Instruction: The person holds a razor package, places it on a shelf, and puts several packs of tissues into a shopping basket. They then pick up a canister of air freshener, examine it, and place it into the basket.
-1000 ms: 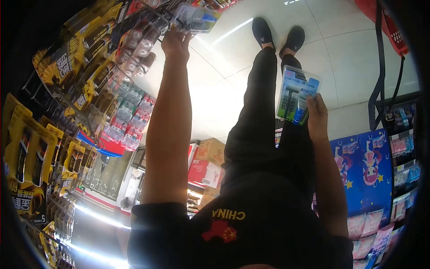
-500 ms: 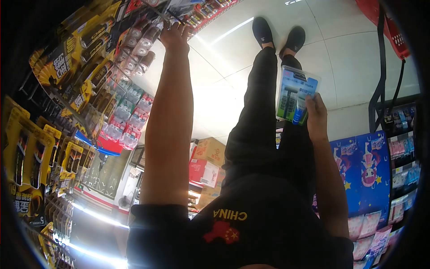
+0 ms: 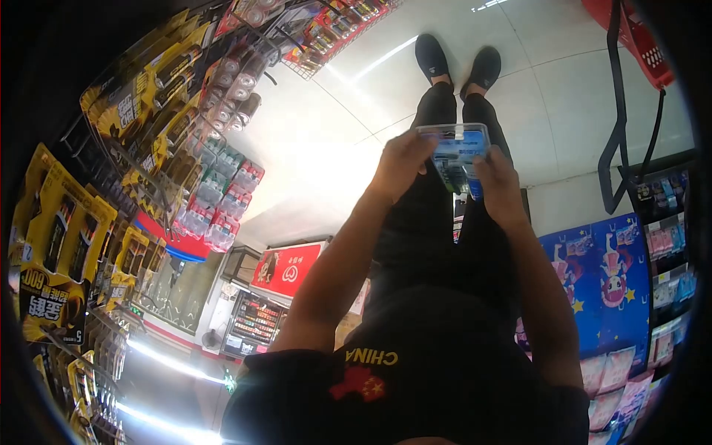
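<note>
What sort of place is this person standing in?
Most likely a shop aisle. Carded battery packs hang in rows at one side, shelves of packaged goods stand at the other, and a red shopping basket is close by. The left hand and right hand hold a blister pack.

A shop, probably: pegged battery packs (image 3: 226, 81), red basket (image 3: 644, 46).

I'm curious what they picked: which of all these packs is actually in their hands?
The blue pack, gripped between the left hand and the right hand; the yellow packs hang untouched on display.
</note>
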{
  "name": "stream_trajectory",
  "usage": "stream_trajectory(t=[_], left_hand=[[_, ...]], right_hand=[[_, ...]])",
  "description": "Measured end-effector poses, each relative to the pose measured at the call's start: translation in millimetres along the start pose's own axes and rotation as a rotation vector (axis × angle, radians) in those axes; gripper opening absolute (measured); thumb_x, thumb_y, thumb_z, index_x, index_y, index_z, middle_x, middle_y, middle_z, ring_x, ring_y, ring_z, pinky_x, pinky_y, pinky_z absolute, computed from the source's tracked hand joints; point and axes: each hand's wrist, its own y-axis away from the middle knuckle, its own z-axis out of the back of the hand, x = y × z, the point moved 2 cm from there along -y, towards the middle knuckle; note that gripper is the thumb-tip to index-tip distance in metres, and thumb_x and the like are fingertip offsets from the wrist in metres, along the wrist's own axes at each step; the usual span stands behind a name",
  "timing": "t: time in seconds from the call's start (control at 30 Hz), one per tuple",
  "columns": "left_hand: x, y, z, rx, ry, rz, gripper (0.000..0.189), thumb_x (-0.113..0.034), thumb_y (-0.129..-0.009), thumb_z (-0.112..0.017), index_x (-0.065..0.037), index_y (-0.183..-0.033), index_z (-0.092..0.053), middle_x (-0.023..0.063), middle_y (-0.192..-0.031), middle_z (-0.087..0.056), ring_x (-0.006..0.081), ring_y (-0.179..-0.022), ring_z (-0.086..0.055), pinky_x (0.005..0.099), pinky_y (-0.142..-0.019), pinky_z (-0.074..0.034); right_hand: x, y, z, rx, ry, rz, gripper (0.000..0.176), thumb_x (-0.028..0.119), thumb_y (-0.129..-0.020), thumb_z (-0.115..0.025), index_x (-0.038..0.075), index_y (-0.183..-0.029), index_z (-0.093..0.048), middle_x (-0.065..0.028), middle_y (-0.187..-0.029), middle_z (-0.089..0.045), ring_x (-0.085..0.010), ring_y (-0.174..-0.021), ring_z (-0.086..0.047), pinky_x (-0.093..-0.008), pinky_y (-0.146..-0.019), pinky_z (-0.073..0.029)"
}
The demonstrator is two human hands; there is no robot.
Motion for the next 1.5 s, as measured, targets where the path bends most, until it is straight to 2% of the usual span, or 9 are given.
stream_trajectory(t=[0.23, 0.33, 0.43, 0.57, 0.67, 1.23, 1.33, 1.37, 1.5], left_hand=[[-5, 9, 7, -0.021, 0.329, 0.022, 0.019, -0.012, -0.096, -0.054, -0.001, -0.110, -0.061, 0.0061, -0.099, -0.059, 0.0144, -0.086, -0.059, 0.0290, -0.074, -0.054], [-1, -9, 39, -0.090, 0.345, -0.170, 0.018, -0.010, -0.096, -0.053, -0.001, -0.111, -0.057, 0.0075, -0.102, -0.057, 0.0190, -0.094, -0.060, 0.0346, -0.080, -0.055], [-3, -30, 82, -0.239, 0.497, -0.136, 0.022, -0.010, -0.097, -0.051, -0.001, -0.116, -0.052, 0.0098, -0.106, -0.056, 0.0223, -0.099, -0.060, 0.0380, -0.085, -0.054], [19, -71, 158, -0.399, -0.030, -0.407, 0.028, -0.011, -0.097, -0.049, 0.000, -0.123, -0.048, 0.0133, -0.113, -0.054, 0.0244, -0.103, -0.058, 0.0394, -0.086, -0.054], [-26, -65, 158, -0.535, 0.551, -0.281, 0.027, -0.010, -0.095, -0.047, 0.001, -0.120, -0.049, 0.0123, -0.109, -0.054, 0.0242, -0.101, -0.057, 0.0379, -0.083, -0.055], [-34, -106, 200, -0.536, 0.574, -0.227, 0.026, -0.014, -0.092, -0.061, 0.001, -0.110, -0.051, 0.0114, -0.104, -0.052, 0.0240, -0.100, -0.054, 0.0380, -0.089, -0.052], [-36, -114, 217, -0.626, -1.287, -0.541, 0.031, -0.019, -0.088, -0.068, -0.001, -0.108, -0.052, 0.0123, -0.097, -0.059, 0.0269, -0.097, -0.058, 0.0371, -0.086, -0.050], [-39, -121, 221, -0.550, -1.356, -0.347, 0.032, -0.019, -0.097, -0.053, -0.001, -0.123, -0.049, 0.0144, -0.117, -0.052, 0.0238, -0.113, -0.054, 0.0372, -0.093, -0.053], [-21, -146, 230, -0.519, -0.253, -0.300, 0.046, -0.030, -0.100, -0.046, -0.002, -0.136, -0.040, 0.0158, -0.133, -0.046, 0.0259, -0.124, -0.048, 0.0376, -0.096, -0.050]], right_hand=[[9, -6, -14, -0.005, -0.110, 0.081, 0.021, 0.019, -0.095, -0.056, 0.002, -0.107, -0.056, -0.0076, -0.082, -0.059, -0.0135, -0.075, -0.054, -0.0275, -0.072, -0.046], [12, -11, -18, -0.173, -0.058, 0.301, 0.026, 0.020, -0.095, -0.056, 0.002, -0.115, -0.055, -0.0075, -0.090, -0.062, -0.0156, -0.084, -0.059, -0.0277, -0.080, -0.047], [-12, -10, -14, -0.105, -0.087, 0.169, 0.029, 0.021, -0.095, -0.057, 0.002, -0.116, -0.056, -0.0098, -0.098, -0.064, -0.0191, -0.095, -0.062, -0.0296, -0.087, -0.047], [-40, 4, 4, 0.019, 0.140, 0.002, 0.030, 0.023, -0.094, -0.058, 0.001, -0.115, -0.057, -0.0118, -0.101, -0.066, -0.0233, -0.098, -0.064, -0.0323, -0.087, -0.048], [-54, 12, 16, 0.025, 0.262, -0.037, 0.030, 0.023, -0.094, -0.059, 0.002, -0.114, -0.057, -0.0128, -0.102, -0.066, -0.0251, -0.099, -0.065, -0.0331, -0.086, -0.048], [-50, -3, 0, 0.051, 0.131, -0.125, 0.030, 0.032, -0.096, -0.054, 0.006, -0.110, -0.059, -0.0132, -0.100, -0.067, -0.0249, -0.093, -0.065, -0.0343, -0.084, -0.049], [-56, -4, 2, 0.036, 0.144, -0.103, 0.031, 0.033, -0.096, -0.054, 0.006, -0.111, -0.059, -0.0135, -0.101, -0.067, -0.0253, -0.094, -0.065, -0.0345, -0.085, -0.048], [-57, -4, 3, 0.033, 0.142, -0.121, 0.031, 0.033, -0.095, -0.054, 0.006, -0.111, -0.059, -0.0137, -0.102, -0.067, -0.0265, -0.095, -0.065, -0.0351, -0.085, -0.049], [-64, -1, 9, 0.006, 0.130, -0.128, 0.033, 0.033, -0.095, -0.055, 0.006, -0.112, -0.059, -0.0141, -0.103, -0.067, -0.0312, -0.097, -0.065, -0.0367, -0.086, -0.049]])
